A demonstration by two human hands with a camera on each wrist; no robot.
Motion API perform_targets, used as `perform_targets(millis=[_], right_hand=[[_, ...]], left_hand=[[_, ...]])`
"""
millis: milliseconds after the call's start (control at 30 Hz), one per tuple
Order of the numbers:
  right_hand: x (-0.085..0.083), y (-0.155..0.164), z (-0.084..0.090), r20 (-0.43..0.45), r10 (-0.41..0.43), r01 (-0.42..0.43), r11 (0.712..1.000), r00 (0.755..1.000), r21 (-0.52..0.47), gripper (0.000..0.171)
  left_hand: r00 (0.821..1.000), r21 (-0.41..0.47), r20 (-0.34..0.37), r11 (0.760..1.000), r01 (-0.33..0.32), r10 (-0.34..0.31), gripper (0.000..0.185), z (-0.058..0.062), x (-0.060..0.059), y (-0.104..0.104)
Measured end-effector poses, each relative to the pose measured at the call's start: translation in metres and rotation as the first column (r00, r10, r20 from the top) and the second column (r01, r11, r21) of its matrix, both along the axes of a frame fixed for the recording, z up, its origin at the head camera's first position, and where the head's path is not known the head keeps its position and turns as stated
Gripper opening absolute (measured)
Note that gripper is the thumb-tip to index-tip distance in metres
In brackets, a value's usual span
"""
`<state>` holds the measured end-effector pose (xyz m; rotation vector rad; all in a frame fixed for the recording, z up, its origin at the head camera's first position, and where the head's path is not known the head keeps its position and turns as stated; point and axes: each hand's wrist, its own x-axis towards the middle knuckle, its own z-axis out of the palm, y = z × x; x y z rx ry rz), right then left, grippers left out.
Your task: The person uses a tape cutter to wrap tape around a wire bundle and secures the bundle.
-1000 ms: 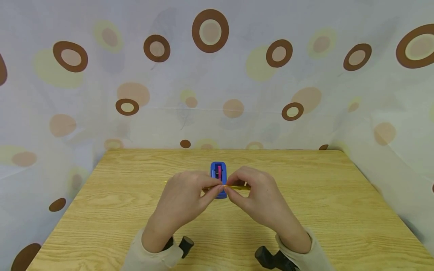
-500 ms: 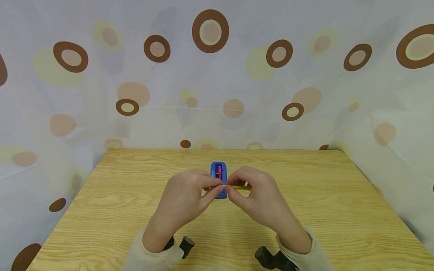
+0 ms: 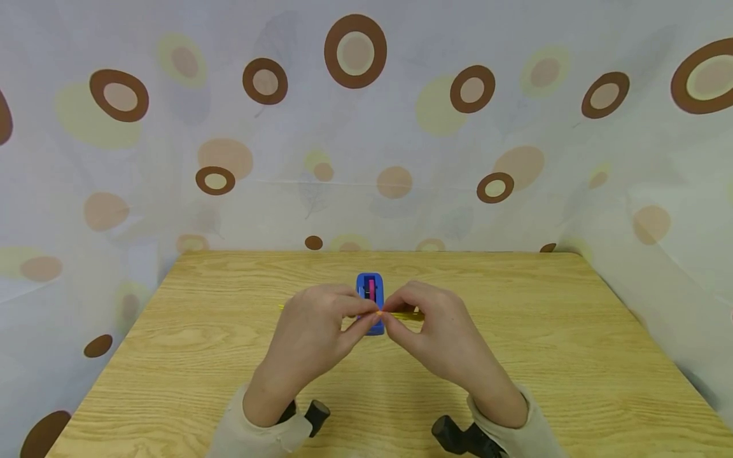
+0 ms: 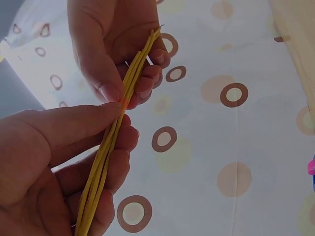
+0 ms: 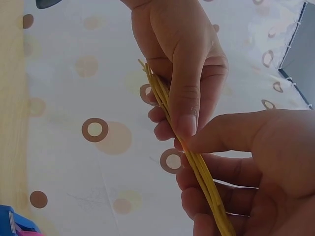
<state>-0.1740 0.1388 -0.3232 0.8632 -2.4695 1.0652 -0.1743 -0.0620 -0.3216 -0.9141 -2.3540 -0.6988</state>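
Observation:
Both hands meet over the table, fingertips nearly touching, on one bundle of thin yellow wires [image 4: 101,167]. My left hand [image 3: 312,331] pinches it between thumb and forefinger, the other fingers curled beneath the strands. Close beside it, my right hand [image 3: 441,327] pinches the same bundle; in the right wrist view its fingers lie under the wires [image 5: 209,184]. A small orange-red patch shows on the bundle where the thumbs meet. At one end the strands are uneven and slightly splayed. Just behind the hands stands a blue tape dispenser [image 3: 379,292] with a pink roll, its front partly covered by fingers.
The wood-grain table [image 3: 200,331] ends at a patterned cloth backdrop [image 3: 355,127] with brown rings, which also hangs at both sides. Black wrist-worn devices [image 3: 316,416] stick out beneath the pale sleeves [image 3: 260,429].
Almost nothing differs: both hands keep their pinch on the yellow wires, and the dispenser stands where it was. The whole view has shifted very slightly.

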Motion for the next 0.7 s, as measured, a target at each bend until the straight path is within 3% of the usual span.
perform_targets(millis=[700], right_hand=[[-0.0008,0.0008,0.0012,-0.043,-0.010,0.011,1.000,0.999,0.010,0.011]], left_hand=[[1.000,0.007,0.031,1.000,0.002,-0.002,0.004,0.0000,0.0001,0.0001]])
